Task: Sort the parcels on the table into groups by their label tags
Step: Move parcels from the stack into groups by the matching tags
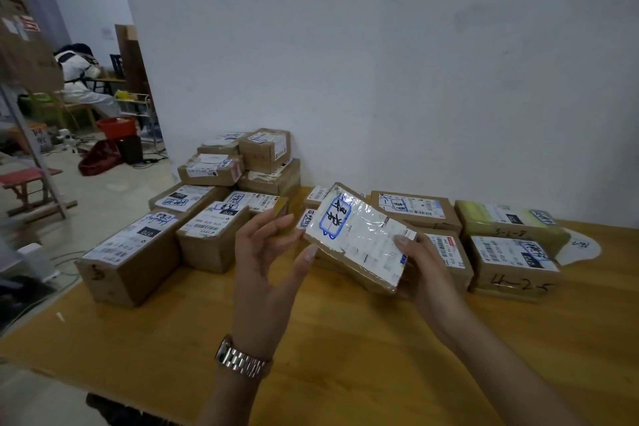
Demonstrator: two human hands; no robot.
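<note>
A flat cardboard parcel (359, 240) with a white taped label and a blue stamped tag is held tilted above the wooden table (345, 349). My right hand (427, 266) grips its near right corner from below. My left hand (268, 263), with a metal watch on the wrist, has its fingers spread and its thumb tip touches the parcel's left edge. A pile of brown parcels (214, 190) stands stacked at the table's far left. More labelled parcels (511, 259) lie in a group at the right, behind my right hand.
A white wall rises directly behind the table. A round paper fan (581, 246) lies at the far right. Beyond the table's left edge are a floor with cables, a red stool (27, 180), a red bin (116, 126) and a seated person (83, 80).
</note>
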